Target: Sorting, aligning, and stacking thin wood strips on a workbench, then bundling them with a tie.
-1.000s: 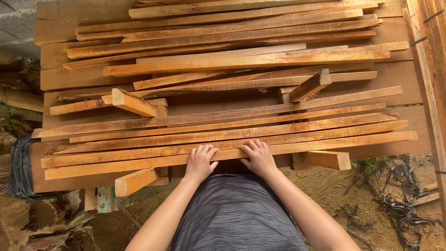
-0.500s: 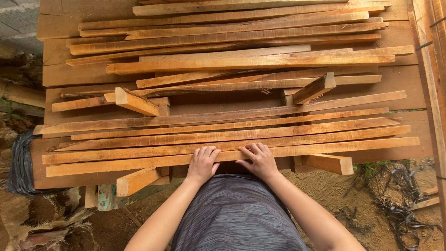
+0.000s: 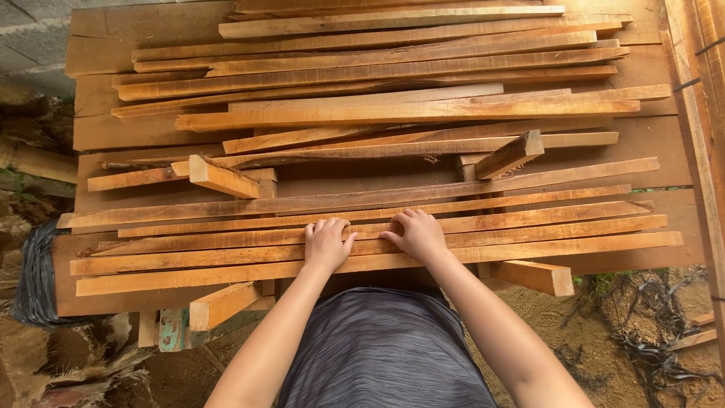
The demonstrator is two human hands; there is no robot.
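Here, at the far left, a dark bundle (image 3: 34, 276) sits on the ground beside the wooden platform (image 3: 98, 128). A short block (image 3: 219, 177) lies angled on the left of the stack, and another short block (image 3: 220, 304) pokes out under the near edge. My left hand (image 3: 326, 243) lies flat on the near strips (image 3: 189, 261), fingers slightly spread and gripping nothing. Just right of it, my right hand (image 3: 418, 234) also rests palm down on those strips, fingers loosely together, holding nothing; its thumb may hook an edge, I cannot tell. The 2 hands are near each other, not touching. Farther right, a stubby offcut (image 3: 510, 155) tilts across the pile, and a thick block (image 3: 535, 276) juts out below.
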